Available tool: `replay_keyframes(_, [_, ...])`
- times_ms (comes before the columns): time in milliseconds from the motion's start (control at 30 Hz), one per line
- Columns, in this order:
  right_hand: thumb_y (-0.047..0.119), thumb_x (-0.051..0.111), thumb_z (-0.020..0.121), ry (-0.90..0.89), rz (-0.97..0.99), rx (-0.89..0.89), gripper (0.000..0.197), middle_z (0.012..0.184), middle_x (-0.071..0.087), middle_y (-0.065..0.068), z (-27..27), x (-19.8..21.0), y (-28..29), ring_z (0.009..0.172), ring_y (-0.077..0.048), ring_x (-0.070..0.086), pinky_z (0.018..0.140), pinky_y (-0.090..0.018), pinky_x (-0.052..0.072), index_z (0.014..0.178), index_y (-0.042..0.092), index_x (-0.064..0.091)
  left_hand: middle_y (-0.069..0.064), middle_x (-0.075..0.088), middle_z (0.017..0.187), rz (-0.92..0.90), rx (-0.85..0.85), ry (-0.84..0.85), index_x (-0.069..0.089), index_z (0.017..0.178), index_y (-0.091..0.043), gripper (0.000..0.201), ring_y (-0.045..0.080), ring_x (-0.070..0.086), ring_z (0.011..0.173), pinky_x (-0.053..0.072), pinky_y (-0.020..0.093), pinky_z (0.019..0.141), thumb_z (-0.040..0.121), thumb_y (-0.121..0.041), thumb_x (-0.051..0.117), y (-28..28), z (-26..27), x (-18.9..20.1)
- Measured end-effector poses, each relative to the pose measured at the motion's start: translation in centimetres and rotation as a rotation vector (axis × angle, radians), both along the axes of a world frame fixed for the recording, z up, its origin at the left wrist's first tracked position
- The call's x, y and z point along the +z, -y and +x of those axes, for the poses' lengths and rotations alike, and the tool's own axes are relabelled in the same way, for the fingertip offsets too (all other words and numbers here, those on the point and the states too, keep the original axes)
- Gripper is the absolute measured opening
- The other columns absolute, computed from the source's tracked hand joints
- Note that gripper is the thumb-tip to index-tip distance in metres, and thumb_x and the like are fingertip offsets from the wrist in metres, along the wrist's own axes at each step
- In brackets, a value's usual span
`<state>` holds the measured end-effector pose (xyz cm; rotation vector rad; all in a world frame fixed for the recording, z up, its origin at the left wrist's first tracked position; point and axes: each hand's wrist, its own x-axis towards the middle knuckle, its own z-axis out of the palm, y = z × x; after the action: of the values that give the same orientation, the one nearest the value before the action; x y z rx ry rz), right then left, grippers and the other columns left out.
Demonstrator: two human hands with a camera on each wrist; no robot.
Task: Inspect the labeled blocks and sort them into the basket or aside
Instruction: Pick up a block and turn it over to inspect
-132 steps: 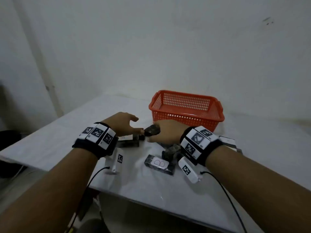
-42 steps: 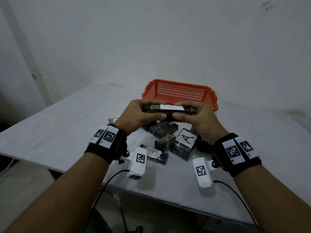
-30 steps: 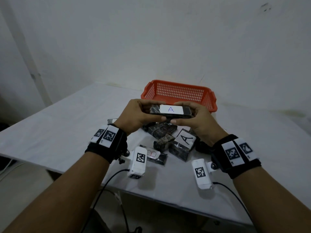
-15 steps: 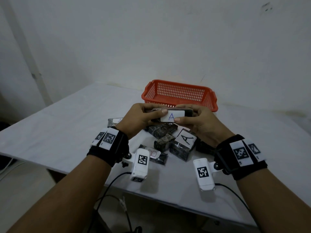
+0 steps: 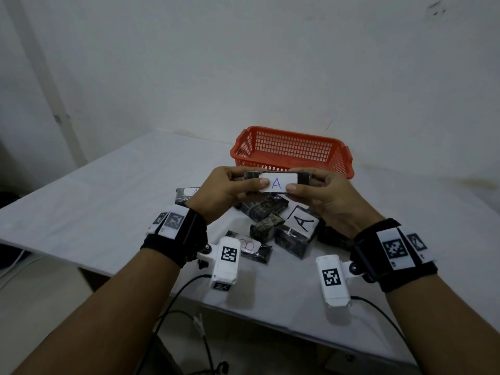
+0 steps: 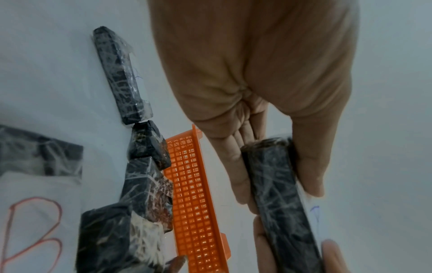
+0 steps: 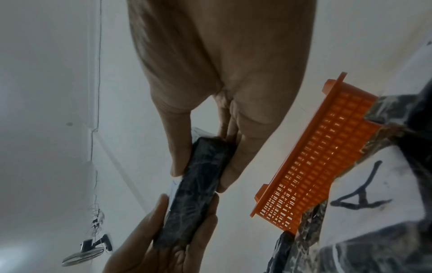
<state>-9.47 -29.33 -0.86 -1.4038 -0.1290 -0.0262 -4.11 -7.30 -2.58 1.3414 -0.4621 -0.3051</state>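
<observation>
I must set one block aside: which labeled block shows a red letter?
The flat block with the red B, nearest the left wrist; other readable labels show A.

We see an orange-red mesh basket (image 5: pixel 292 150) at centre frame on a white table (image 5: pixel 108 201). The block (image 5: pixel 276 182) just below it is black with pale marbled veins, its white label bearing a blue A. Lower down, another white label (image 5: pixel 248 244) shows a red B.
</observation>
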Motion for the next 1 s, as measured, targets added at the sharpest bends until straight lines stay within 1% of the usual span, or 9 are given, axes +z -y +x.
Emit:
replay_keyframes(133, [0.003,0.081,0.067,0.008,-0.007,-0.019,0.049,0.104,0.080,-0.014,-0.1,0.2,0.2,0.099,-0.028,0.078,0.081,-0.028,0.063,0.115,-0.001,0.069,0.023,0.071,0.123,-0.015,-0.031,-0.013,0.065,0.127,0.005,0.046,0.035,0.071,0.113,0.060,0.037,0.091,0.085,-0.013,0.073,0.1,0.2,0.1])
replay_keyframes(300, [0.005,0.082,0.067,0.001,0.036,-0.037,0.056,0.103,0.078,-0.015,0.4,0.6,-0.3,0.097,-0.029,0.078,0.083,-0.031,0.064,0.119,-0.006,0.066,0.022,0.072,0.120,0.013,-0.005,0.021,0.067,0.126,0.004,0.045,0.036,0.071,0.113,0.059,0.044,0.095,0.085,-0.012,0.075,0.2,0.4,0.3])
replay_keyframes(400, [0.007,0.083,0.069,0.035,-0.001,-0.087,0.049,0.094,0.079,-0.012,0.6,0.5,-0.6,0.090,-0.027,0.078,0.079,-0.029,0.064,0.114,-0.006,0.069,0.020,0.072,0.122,0.011,-0.032,0.013,0.065,0.129,0.003,0.041,0.032,0.072,0.112,0.060,0.041,0.095,0.089,-0.007,0.071,0.3,0.3,0.6])
replay_keyframes(500, [0.005,0.082,0.075,0.051,-0.050,-0.091,0.043,0.094,0.080,-0.011,0.5,0.4,-0.4,0.091,-0.027,0.078,0.082,-0.031,0.065,0.115,-0.007,0.069,0.019,0.073,0.121,0.011,-0.051,0.020,0.065,0.128,0.002,0.047,0.031,0.072,0.111,0.060,0.039,0.094,0.083,-0.007,0.074,0.1,0.2,0.7])
replay_keyframes(633, [0.007,0.078,0.072,0.028,0.014,-0.033,0.053,0.106,0.078,-0.013,0.3,0.4,0.2,0.101,-0.026,0.076,0.087,-0.031,0.064,0.122,-0.006,0.065,0.020,0.073,0.121,0.026,-0.033,0.030,0.064,0.130,0.002,0.054,0.034,0.071,0.114,0.060,0.040,0.094,0.078,-0.010,0.076,-0.3,0.4,0.7])
replay_keyframes(733, [0.008,0.078,0.071,0.027,-0.049,-0.040,0.050,0.111,0.077,-0.013,0.2,0.3,1.0,0.105,-0.027,0.075,0.091,-0.034,0.062,0.119,0.000,0.068,0.019,0.072,0.122,0.043,-0.046,0.041,0.064,0.130,0.001,0.054,0.033,0.071,0.114,0.060,0.040,0.095,0.079,-0.009,0.076,-0.6,0.6,0.7])
replay_keyframes(867, [0.003,0.078,0.069,0.044,-0.063,-0.028,0.049,0.109,0.077,-0.010,0.2,0.1,1.1,0.102,-0.021,0.075,0.086,-0.027,0.063,0.117,0.003,0.068,0.016,0.075,0.116,0.117,0.014,0.132,0.067,0.128,-0.002,0.046,0.032,0.073,0.108,0.061,0.038,0.092,0.083,0.001,0.077,-0.6,0.4,0.7])
replay_keyframes(933, [0.005,0.075,0.076,-0.001,-0.018,0.022,0.049,0.117,0.075,-0.014,0.1,0.5,0.9,0.108,-0.025,0.074,0.090,-0.031,0.063,0.123,-0.001,0.065,0.013,0.076,0.117,0.128,0.039,0.173,0.066,0.129,-0.002,0.049,0.028,0.074,0.108,0.062,0.034,0.089,0.081,0.007,0.077,-0.5,0.3,0.7])
replay_keyframes(1000, [0.013,0.069,0.090,-0.044,-0.040,0.067,0.042,0.125,0.072,-0.017,0.0,0.8,0.7,0.115,-0.028,0.072,0.096,-0.036,0.060,0.128,-0.003,0.065,0.013,0.075,0.120,0.141,0.031,0.200,0.065,0.130,-0.003,0.054,0.026,0.073,0.111,0.061,0.036,0.092,0.079,0.008,0.078,-0.5,0.2,0.8])
